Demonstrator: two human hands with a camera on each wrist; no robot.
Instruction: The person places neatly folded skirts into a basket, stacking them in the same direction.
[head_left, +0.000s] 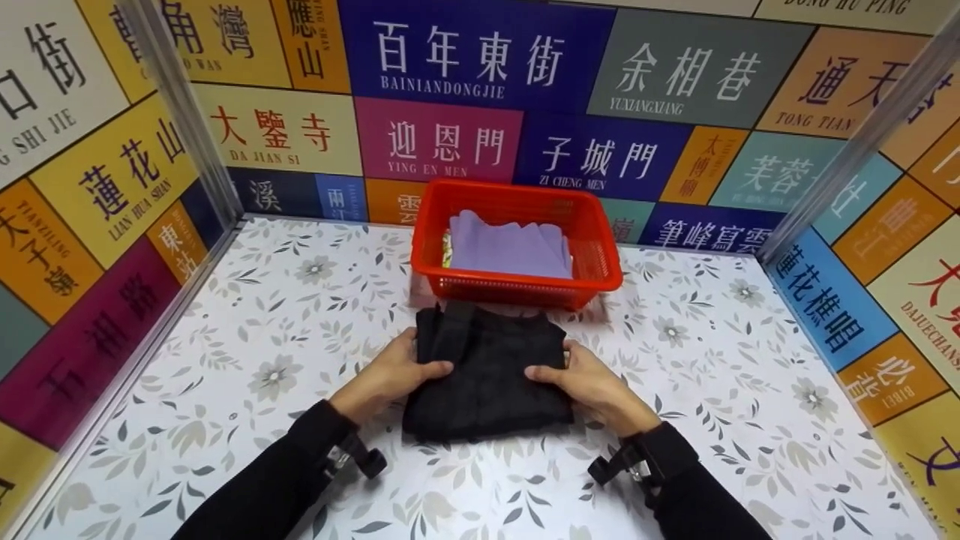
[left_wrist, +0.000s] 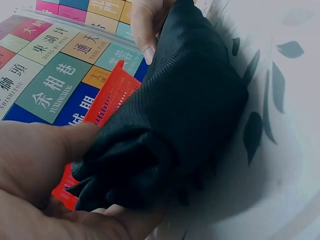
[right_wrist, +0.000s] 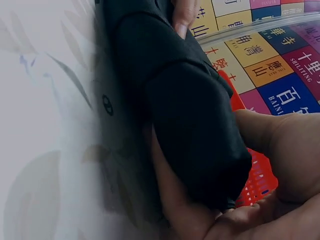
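Observation:
A folded black garment [head_left: 486,373] lies on the flower-patterned table [head_left: 262,315], just in front of a red basket [head_left: 517,289]. My left hand [head_left: 390,373] grips its left edge, thumb laid on top and fingers curled underneath. My right hand [head_left: 581,377] grips the right edge the same way. In the left wrist view the black garment [left_wrist: 190,115] bulges between my left hand [left_wrist: 45,185] and the far thumb. The right wrist view has the black garment [right_wrist: 185,110] wrapped over my right hand [right_wrist: 270,170].
The red basket holds folded lilac cloth [head_left: 510,246] and stands against the back wall. Walls covered in coloured street-name signs [head_left: 480,67] close the table in at the back and on both sides. Patterned tabletop stretches to the left and right of my arms.

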